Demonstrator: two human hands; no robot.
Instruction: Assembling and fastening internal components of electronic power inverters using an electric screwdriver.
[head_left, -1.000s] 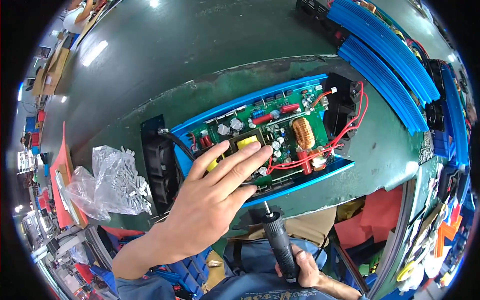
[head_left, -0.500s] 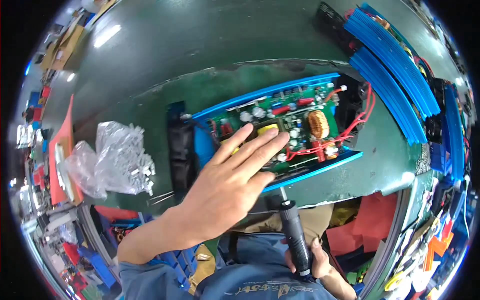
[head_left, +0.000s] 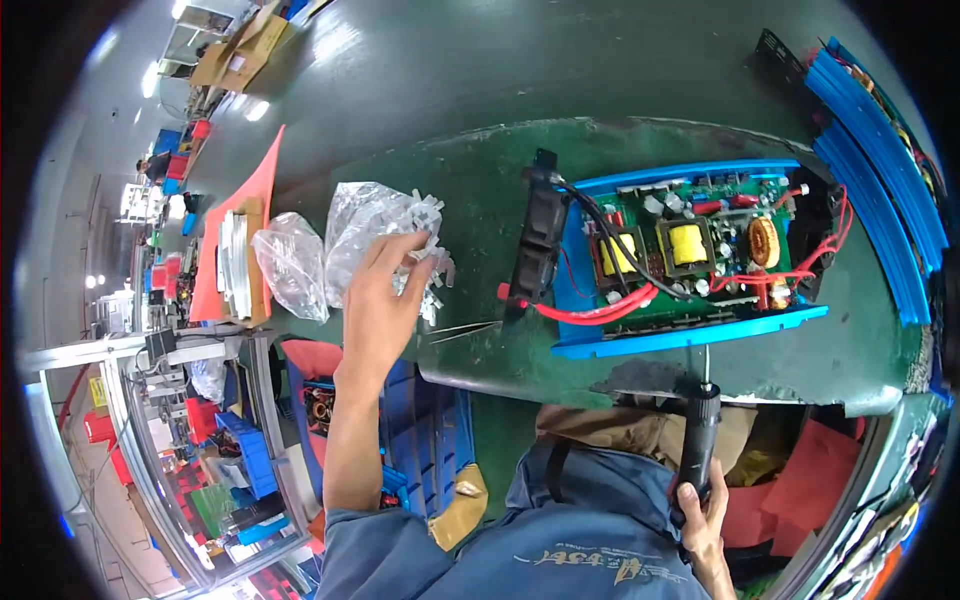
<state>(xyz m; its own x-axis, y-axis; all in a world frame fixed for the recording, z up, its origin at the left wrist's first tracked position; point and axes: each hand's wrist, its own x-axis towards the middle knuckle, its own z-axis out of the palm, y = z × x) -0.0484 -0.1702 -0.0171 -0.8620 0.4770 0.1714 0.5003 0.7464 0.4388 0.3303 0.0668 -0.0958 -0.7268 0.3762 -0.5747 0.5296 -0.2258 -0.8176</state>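
Note:
My left hand [head_left: 378, 310] reaches over a clear plastic bag [head_left: 362, 225] on the green bench. Its thumb and forefinger are apart at the bag's mouth, over a spill of small whitish pieces [head_left: 432, 215]. In my right hand [head_left: 706, 515] is a black electric screwdriver [head_left: 697, 435], upright, its bit against or close to the near blue side rail. That rail belongs to an open blue metal housing [head_left: 590, 348] holding a green circuit board [head_left: 735, 235] with yellow transformers, a copper coil and red wires. A black end panel [head_left: 538, 235] stands at the housing's left.
Tweezers [head_left: 465, 332] lie between the bag and the housing. Another clear bag [head_left: 292, 262] and an orange-red sheet [head_left: 258, 190] are to the left. More blue housings [head_left: 880, 200] stand at the right. Blue bins [head_left: 425, 430] sit below the bench edge.
My left hand has left the circuit board and moved left to the bag of small pieces. The view has swung left; my right hand still holds the screwdriver at the near rail.

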